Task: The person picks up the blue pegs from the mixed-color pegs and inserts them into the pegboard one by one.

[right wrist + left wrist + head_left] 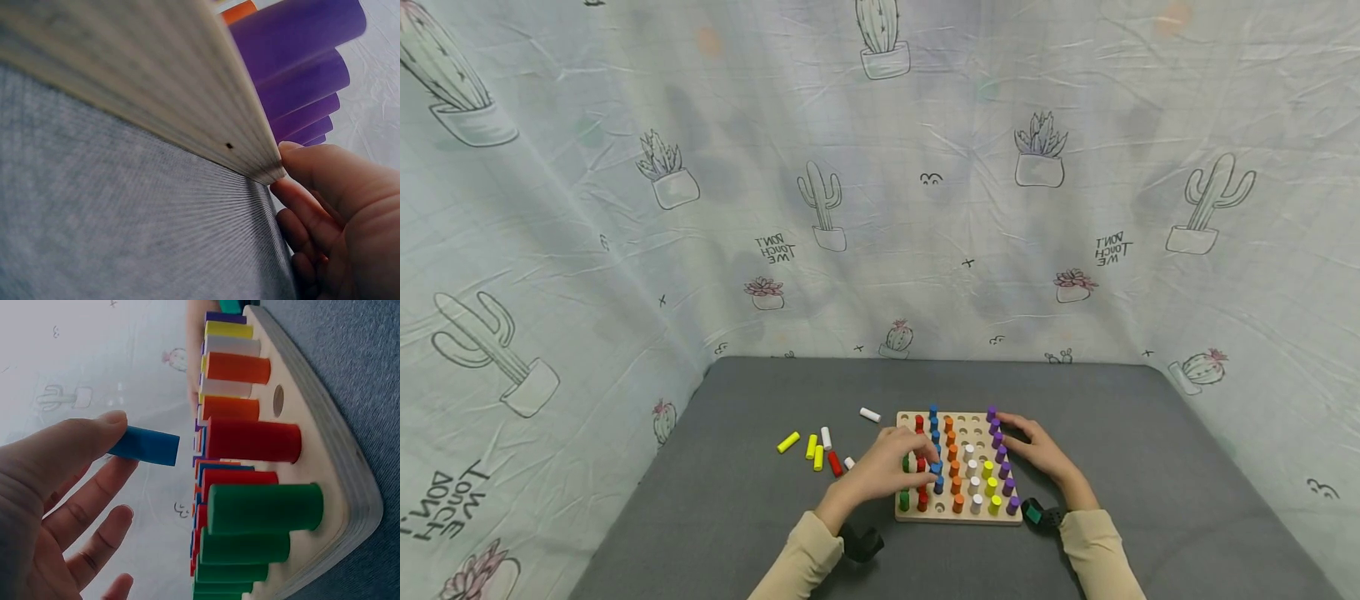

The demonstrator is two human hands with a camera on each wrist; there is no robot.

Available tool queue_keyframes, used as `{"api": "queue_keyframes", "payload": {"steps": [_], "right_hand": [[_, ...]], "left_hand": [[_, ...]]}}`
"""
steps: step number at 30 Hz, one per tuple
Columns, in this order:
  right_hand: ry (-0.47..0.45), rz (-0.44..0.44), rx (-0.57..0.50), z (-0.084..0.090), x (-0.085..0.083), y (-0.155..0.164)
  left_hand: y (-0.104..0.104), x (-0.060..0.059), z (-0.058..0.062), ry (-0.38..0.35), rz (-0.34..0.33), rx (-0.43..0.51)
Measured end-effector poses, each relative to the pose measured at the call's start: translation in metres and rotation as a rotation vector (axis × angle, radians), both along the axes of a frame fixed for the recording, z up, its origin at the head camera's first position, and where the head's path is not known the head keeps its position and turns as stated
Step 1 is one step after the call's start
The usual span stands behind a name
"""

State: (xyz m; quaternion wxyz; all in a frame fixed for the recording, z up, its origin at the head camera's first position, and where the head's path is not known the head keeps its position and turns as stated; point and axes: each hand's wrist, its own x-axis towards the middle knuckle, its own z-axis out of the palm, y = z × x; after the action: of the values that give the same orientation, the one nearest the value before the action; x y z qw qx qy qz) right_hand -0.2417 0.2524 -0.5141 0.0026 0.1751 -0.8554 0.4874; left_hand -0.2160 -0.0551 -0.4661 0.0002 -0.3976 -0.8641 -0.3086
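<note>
My left hand (887, 462) pinches a blue peg (150, 447) between thumb and forefinger, above the wooden pegboard (955, 518). In the left wrist view the peg is apart from the board, its free end towards the standing pegs; the other fingers are spread. At the board's right side, my right hand (1037, 446) grips the edge, thumb on its upper corner and forefinger lower down in the right wrist view. Columns of green pegs (265, 509), red pegs (253, 440), blue, orange pegs (958, 503), white, yellow and purple pegs (1012, 506) stand in the board.
Left of the board lie loose yellow pegs (787, 442), white pegs (870, 414) and a red peg (835, 463) on the grey table (730, 533). Bare holes show in the board, one at the front of the blue column. A cactus-print curtain (925, 250) hangs behind.
</note>
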Motion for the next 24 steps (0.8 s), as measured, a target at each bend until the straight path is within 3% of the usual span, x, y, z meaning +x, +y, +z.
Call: {"api": "queue_keyframes", "payload": {"steps": [11, 24], "right_hand": [[0.062, 0.065, -0.018, 0.002, -0.002, 0.0], [0.009, 0.014, -0.025, 0.002, 0.0, 0.0]], "left_hand": [[0.005, 0.003, -0.009, 0.02, -0.033, -0.006], [0.01, 0.006, -0.012, -0.012, -0.063, -0.059]]}}
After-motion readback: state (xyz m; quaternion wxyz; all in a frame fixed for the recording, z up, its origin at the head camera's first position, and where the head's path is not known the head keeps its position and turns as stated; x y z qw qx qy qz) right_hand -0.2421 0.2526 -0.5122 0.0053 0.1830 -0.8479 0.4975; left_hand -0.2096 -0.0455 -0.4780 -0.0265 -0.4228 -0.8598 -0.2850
